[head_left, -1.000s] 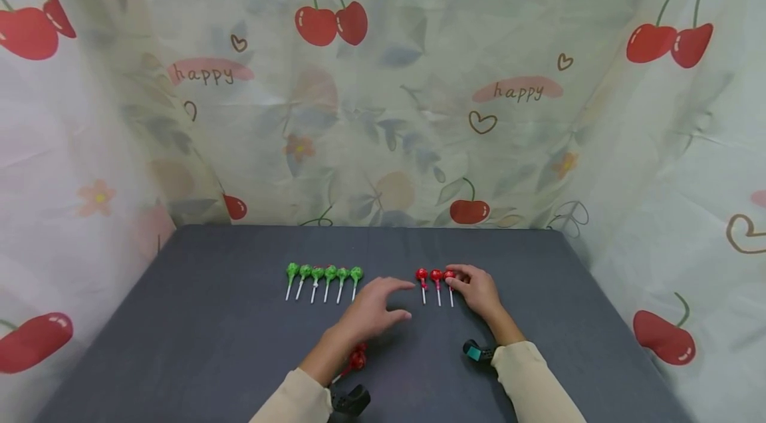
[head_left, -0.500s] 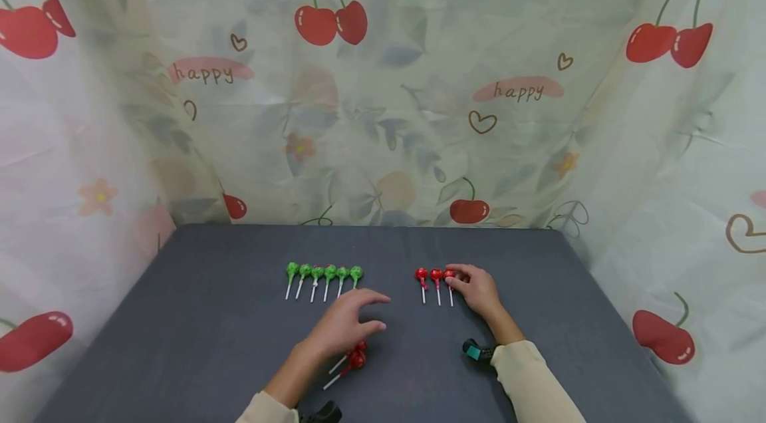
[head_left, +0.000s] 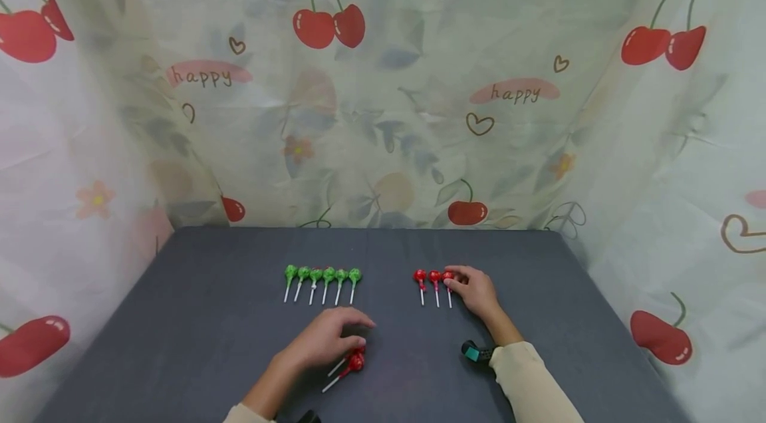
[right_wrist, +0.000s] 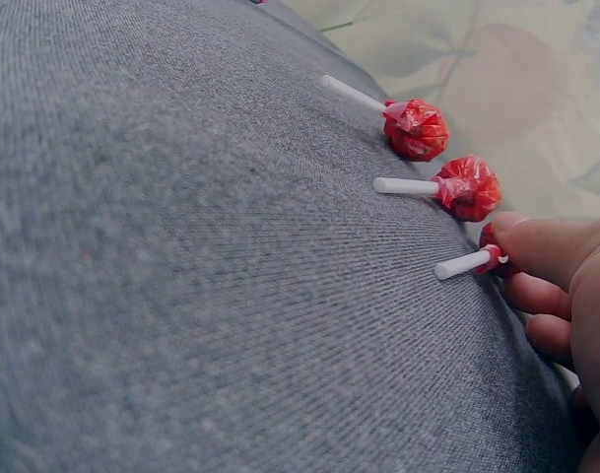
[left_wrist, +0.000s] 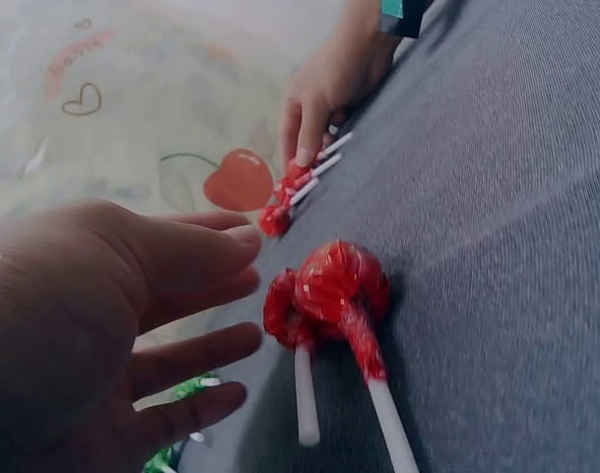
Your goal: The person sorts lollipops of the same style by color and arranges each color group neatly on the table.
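My left hand [head_left: 326, 338] hovers over two red lollipops [head_left: 356, 362], its fingers spread and holding nothing. In the left wrist view, that pair of red lollipops [left_wrist: 344, 286] lies just beyond the fingertips, apart from them, with white sticks toward the camera. My right hand [head_left: 475, 290] pinches the head of the rightmost lollipop in a short row of red ones [head_left: 421, 275]. In the right wrist view, thumb and fingers partly cover the head of this red lollipop [right_wrist: 490, 258], whose white stick shows.
Left of the red row, several green lollipops [head_left: 328, 275] lie side by side with sticks toward me. A dark grey cloth [head_left: 197, 316] covers the table. Behind and at both sides hangs a cherry-print curtain [head_left: 383, 110].
My left hand has moved back leftward and nearer to me, from beside the red row to the two loose red lollipops. The right hand has stayed on its lollipop.
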Demonstrator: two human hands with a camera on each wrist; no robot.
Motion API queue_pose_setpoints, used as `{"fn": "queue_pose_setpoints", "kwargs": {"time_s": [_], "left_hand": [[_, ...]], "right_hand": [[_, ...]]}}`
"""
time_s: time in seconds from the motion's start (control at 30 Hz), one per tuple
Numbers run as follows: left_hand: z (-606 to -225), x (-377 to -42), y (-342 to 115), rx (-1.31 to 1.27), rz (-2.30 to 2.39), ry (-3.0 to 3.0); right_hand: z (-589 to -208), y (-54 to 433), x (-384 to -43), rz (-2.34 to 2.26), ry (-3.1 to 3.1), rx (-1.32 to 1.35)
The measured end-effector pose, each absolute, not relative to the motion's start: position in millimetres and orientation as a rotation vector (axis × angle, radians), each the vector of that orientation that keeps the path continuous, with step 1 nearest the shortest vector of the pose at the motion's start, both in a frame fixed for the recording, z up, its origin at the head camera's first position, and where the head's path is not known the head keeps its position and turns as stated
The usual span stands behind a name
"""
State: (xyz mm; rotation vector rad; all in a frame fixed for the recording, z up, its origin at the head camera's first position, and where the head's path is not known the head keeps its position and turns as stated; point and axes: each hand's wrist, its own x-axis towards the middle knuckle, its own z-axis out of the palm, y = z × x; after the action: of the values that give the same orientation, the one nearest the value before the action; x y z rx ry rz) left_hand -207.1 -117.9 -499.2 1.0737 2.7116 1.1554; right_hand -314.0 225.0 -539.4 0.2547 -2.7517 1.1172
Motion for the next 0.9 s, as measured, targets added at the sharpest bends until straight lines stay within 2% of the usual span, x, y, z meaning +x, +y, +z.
{"fn": "queue_pose_setpoints", "kwargs": {"time_s": [0.37, 0.9], "left_hand": [[-506.4, -206.3, -128.0, 1.207, 1.094, 2.600], [-501.9, -210.6, -132.8, 1.163, 1.015, 2.594]], "right_hand": [[-541.6, 223.3, -312.8, 1.129, -2.751, 0.253], [-538.5, 223.6, -313.8, 1.123, -2.765, 0.237]]}}
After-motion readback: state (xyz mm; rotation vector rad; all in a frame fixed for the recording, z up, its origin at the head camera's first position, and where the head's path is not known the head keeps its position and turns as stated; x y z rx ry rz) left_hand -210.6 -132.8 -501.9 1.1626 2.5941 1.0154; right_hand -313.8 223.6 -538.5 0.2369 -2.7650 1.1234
